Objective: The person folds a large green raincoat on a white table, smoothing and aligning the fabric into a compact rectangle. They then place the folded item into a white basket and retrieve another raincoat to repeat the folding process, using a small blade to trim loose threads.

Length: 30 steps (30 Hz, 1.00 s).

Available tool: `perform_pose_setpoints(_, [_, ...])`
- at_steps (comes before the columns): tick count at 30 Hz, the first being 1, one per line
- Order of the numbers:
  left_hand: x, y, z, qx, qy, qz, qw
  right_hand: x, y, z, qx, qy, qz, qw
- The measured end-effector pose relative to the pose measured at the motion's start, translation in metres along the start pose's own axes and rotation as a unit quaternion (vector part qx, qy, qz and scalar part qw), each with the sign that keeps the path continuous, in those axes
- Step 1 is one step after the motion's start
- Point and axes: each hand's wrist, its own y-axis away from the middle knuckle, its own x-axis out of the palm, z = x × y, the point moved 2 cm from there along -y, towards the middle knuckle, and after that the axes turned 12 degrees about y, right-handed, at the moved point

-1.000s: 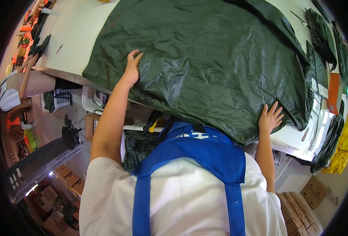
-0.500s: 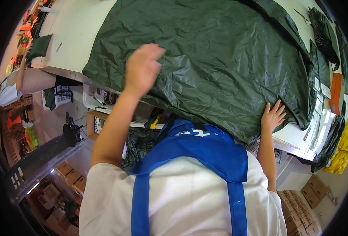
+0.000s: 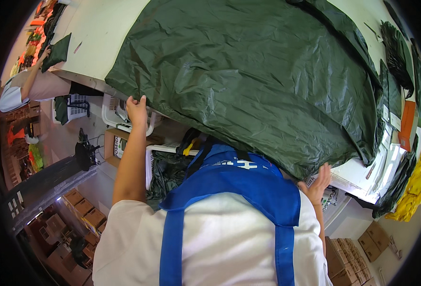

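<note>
Big crinkly green sheet (image 3: 248, 86) hogging the tabletop (image 3: 89, 43)
Left hand (image 3: 137, 112) curls at its edge, can't tell if gripping; right hand (image 3: 316, 185) open nearby.

A wide fisheye view, from the left one of two cameras worn side by side on a person's head, looked steeply down and forward, upright and unmirrored. The wearer's white shirt (image 3: 229, 243) and blue apron (image 3: 234, 193) were nearest, filling the lower middle. Beyond them, a little farther off, the green sheet (image 3: 248, 90) and the surface (image 3: 89, 40) took up the top and ran past its edge. The lens also caught the room sideways: a co-worker (image 3: 46, 86) well off at left, cartons (image 3: 351, 257) low at right. Straight edges bowed toward the dark, rounded rim.
</note>
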Motion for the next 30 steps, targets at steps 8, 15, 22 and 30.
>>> perform_pose_setpoints(8, [-0.001,-0.060,0.016,-0.053,-0.030,0.011,0.998,0.011,-0.034,0.031,-0.064,0.056,0.132,0.988])
perform_pose_setpoints(15, [-0.043,0.001,-0.078,-0.121,0.305,0.098,0.940,-0.017,-0.022,-0.007,0.106,-0.121,0.240,0.957])
perform_pose_setpoints(22, [-0.032,-0.048,-0.195,-0.013,0.280,0.218,0.935,-0.101,-0.122,-0.097,0.220,-0.017,0.007,0.975])
perform_pose_setpoints(30, [0.157,0.009,-0.242,0.423,-0.080,0.328,0.841,0.011,-0.268,-0.133,0.246,0.104,0.034,0.963])
